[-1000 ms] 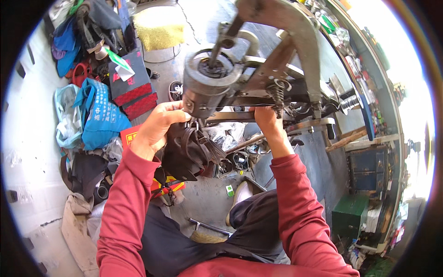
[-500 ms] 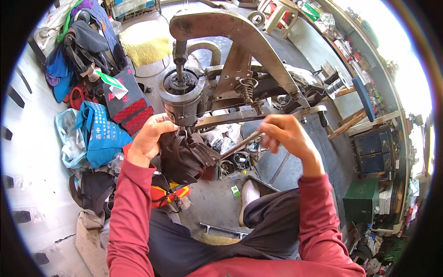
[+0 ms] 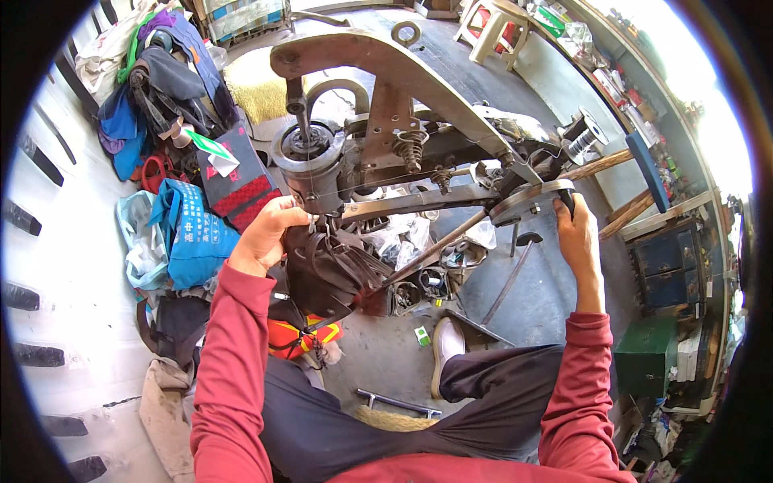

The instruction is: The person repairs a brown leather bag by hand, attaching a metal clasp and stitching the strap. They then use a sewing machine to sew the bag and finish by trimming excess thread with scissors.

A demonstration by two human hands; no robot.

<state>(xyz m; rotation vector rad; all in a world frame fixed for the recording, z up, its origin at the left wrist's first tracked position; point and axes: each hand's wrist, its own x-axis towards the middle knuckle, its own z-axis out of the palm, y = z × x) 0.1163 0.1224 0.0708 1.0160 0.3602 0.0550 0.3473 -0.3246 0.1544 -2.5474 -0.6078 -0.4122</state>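
Note:
A hand-cranked sewing machine (image 3: 394, 56) of worn metal stands in front of me. Below its round head (image 3: 310, 177) hangs a dark brown leather bag (image 3: 322, 270) with straps. My left hand (image 3: 266, 233) is closed at the bag's top edge, thumb and fingers pinching it right beside the machine's foot. On the right, my right hand (image 3: 578, 241) wraps round the black crank handle (image 3: 568, 201) on the machine's wheel (image 3: 523, 201). A rod (image 3: 435, 248) slants from the bag up to the wheel. The stitching point itself is too small to make out.
Left lies a heap of clothes (image 3: 161, 72), a blue bag (image 3: 193, 233) and a dark box with red (image 3: 233, 177). A thread spool (image 3: 586, 138) sits on the machine's right. Small tins (image 3: 403, 298) stand below. A green box (image 3: 646, 354) and stool (image 3: 495, 28) are farther right.
My right hand has moved right from the rod beside the bag to the crank handle and closed on it. My left hand stays at the bag. The whole view has shifted slightly.

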